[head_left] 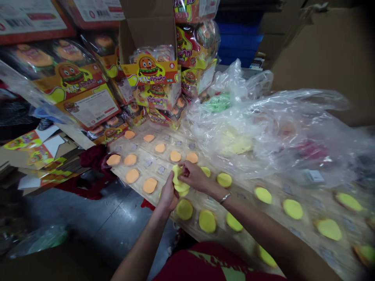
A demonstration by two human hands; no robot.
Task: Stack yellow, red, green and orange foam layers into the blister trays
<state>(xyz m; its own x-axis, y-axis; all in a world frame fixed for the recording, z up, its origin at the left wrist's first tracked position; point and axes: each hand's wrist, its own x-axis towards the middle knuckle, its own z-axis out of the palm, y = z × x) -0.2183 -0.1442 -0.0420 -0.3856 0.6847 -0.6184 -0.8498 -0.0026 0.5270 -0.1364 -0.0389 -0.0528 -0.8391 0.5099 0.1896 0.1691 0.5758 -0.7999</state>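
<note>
My left hand (169, 194) is closed round the lower left side of a small stack of yellow slices (176, 176). Over the stack's upper right, my right hand (191, 175) has its fingers pinched on a yellow slice; the fingertips are partly hidden. Orange round pieces (150, 185) sit in rows to the left and beyond my hands. To the right and nearer me, more orange rounds each bear a yellow slice (207, 221). All lie over clear plastic (148, 162) on the worktable, with small wrapped bits between them.
Large clear plastic bags (263, 128) with yellow, green and red pieces cover the table's back right. Stacked burger-printed packages (79, 78) and an opened carton (146, 35) stand behind. At the left lie printed card pieces (38, 144). A big cardboard box (328, 58) is at right.
</note>
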